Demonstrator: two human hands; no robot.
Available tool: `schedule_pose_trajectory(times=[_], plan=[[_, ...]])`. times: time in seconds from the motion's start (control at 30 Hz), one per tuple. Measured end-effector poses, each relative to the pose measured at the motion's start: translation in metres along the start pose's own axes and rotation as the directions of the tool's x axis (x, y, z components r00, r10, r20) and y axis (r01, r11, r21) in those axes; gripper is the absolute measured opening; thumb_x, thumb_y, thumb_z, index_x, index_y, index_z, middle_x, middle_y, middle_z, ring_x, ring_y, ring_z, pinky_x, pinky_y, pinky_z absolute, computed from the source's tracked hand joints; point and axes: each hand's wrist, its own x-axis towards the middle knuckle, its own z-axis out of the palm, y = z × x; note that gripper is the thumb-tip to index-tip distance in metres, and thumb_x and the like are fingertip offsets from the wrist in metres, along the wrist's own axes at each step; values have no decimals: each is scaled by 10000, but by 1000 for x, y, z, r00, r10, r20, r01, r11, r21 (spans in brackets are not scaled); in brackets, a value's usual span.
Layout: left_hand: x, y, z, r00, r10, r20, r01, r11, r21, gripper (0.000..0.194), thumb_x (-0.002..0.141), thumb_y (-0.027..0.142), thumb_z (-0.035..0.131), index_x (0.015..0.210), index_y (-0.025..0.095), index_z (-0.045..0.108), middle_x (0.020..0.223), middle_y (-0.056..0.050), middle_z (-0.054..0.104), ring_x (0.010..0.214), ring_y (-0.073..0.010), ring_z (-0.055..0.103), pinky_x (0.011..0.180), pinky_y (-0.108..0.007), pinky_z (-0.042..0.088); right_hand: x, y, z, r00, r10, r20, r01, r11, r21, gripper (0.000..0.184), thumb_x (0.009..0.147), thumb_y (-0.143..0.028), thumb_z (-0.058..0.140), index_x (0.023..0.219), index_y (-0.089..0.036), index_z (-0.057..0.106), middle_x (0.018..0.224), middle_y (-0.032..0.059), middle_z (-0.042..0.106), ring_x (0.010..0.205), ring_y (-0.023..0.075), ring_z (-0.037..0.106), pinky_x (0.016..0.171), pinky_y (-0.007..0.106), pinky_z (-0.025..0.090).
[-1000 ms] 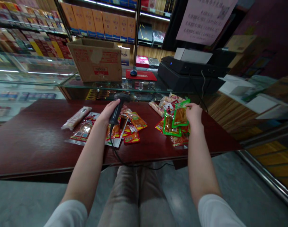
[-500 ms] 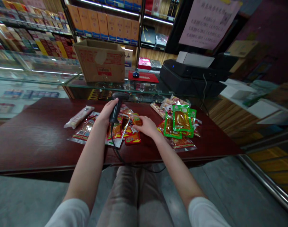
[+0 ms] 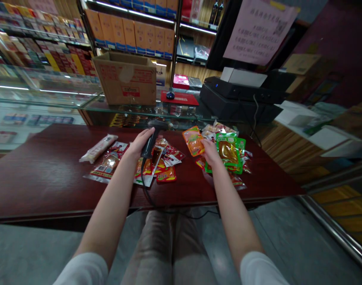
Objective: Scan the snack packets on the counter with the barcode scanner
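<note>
My left hand (image 3: 138, 143) is wrapped round the handle of a black barcode scanner (image 3: 150, 143), whose cable runs down over the table edge. Between the thumb and fingers of my right hand (image 3: 210, 151) is an orange snack packet (image 3: 194, 141), lifted just left of the right-hand pile. That pile has green-edged snack packets (image 3: 228, 152) on top of other packs. Beneath and beside the scanner lie several red and orange snack packets (image 3: 166, 173). Farther left rest a clear-wrapped pale stick pack (image 3: 99, 148) and a transparent snack bag (image 3: 106, 163).
A dark red wooden table (image 3: 50, 170) carries the packets. Behind it, a cardboard box (image 3: 127, 81) and a red folder (image 3: 181, 98) sit on a glass counter. Black cash register equipment (image 3: 237, 99) stands at the back right, with a cable hanging down.
My right hand has moved right from the middle pile, carrying the orange snack packet to the right-hand pile. My left hand and the scanner have shifted slightly right.
</note>
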Motion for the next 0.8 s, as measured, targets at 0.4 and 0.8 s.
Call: schedule_pose_trajectory(times=[0.4, 0.8], plan=[[-8, -12, 17, 992, -6, 123, -1, 998, 56, 374, 820, 417, 688, 1068, 153, 594, 852, -55, 724, 516, -100, 606, 448, -194, 484, -15, -7, -16, 987, 64, 150, -146, 755, 639, 95, 862, -294, 499, 851, -237, 575, 672, -37, 595, 624, 128, 590, 680, 294, 554], [-38, -11, 51, 944, -172, 283, 121, 975, 186, 343, 814, 377, 696, 1082, 174, 627, 746, -26, 689, 535, -118, 608, 470, -208, 494, -11, 0, -15, 976, 185, 113, -215, 775, 594, 282, 912, -353, 381, 872, -252, 641, 900, 15, 734, 937, 164, 686, 870, 386, 536]])
